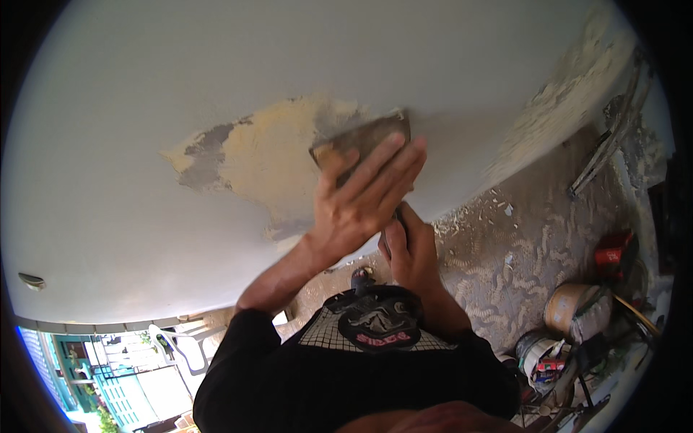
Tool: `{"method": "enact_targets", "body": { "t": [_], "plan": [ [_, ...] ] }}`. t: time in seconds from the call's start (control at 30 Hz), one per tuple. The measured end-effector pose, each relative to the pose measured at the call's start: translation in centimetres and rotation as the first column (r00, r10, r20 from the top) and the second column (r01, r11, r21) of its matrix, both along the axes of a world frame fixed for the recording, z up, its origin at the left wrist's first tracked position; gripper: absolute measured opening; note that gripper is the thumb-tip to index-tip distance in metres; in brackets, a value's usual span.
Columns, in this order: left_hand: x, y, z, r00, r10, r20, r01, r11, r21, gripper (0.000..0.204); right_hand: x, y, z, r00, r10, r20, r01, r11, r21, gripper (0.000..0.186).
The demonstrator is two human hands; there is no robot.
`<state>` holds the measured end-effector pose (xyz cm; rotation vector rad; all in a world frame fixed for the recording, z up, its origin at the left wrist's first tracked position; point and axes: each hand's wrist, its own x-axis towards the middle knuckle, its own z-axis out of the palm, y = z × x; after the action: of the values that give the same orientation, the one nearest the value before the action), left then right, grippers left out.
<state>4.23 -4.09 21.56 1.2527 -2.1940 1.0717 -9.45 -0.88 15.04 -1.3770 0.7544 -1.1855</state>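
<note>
A wide, flat, brownish-grey scraper blade (346, 138) lies against the light grey painted wall (245, 65), over the right end of a yellowish patch (260, 151). My left hand (364, 191) presses on the blade with its fingers stretched across it. Dark grey spots border the patch where the paint is gone. Just below, my right hand (411, 245) is closed, its thumb up, round something dark that is mostly hidden. Whether that joins the blade behind my left hand cannot be seen.
Another rough, cream-coloured strip (556, 101) runs along the wall at the right. Pale flakes litter the patterned floor (498, 281). At the lower right stand a red can (613, 254), a tan bucket (574, 312) and a white bucket (538, 357) with things inside. White chairs (180, 350) are at the lower left.
</note>
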Motion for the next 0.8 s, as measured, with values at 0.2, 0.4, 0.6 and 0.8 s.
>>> {"method": "enact_targets", "body": {
  "t": [0.2, 0.4, 0.6, 0.8],
  "plan": [
    [-0.1, 0.3, 0.1, 0.997, -0.041, -0.064, 0.040, 0.999, -0.009, 0.038, -1.3, -0.1, 1.8, 0.996, 0.037, -0.076, -0.034, 0.999, 0.033, 0.022],
    [-0.5, 1.7, 0.4, 0.997, 0.019, -0.079, -0.014, 0.998, 0.061, 0.032, -1.5, 1.1, 1.3, 0.987, 0.055, -0.152, -0.052, 0.998, 0.025, 0.021],
    [0.0, 0.9, 0.1, 0.996, -0.001, -0.087, -0.002, 1.000, -0.027, 0.034, -0.9, 0.4, 1.8, 0.988, 0.018, -0.151, -0.029, 0.997, -0.073, 0.023],
    [-0.1, 1.0, -0.6, 0.993, 0.017, -0.115, -0.020, 1.000, -0.021, 0.035, -1.0, 0.3, 1.0, 0.987, 0.045, -0.156, -0.052, 0.998, -0.041, 0.021]
  ]
}}
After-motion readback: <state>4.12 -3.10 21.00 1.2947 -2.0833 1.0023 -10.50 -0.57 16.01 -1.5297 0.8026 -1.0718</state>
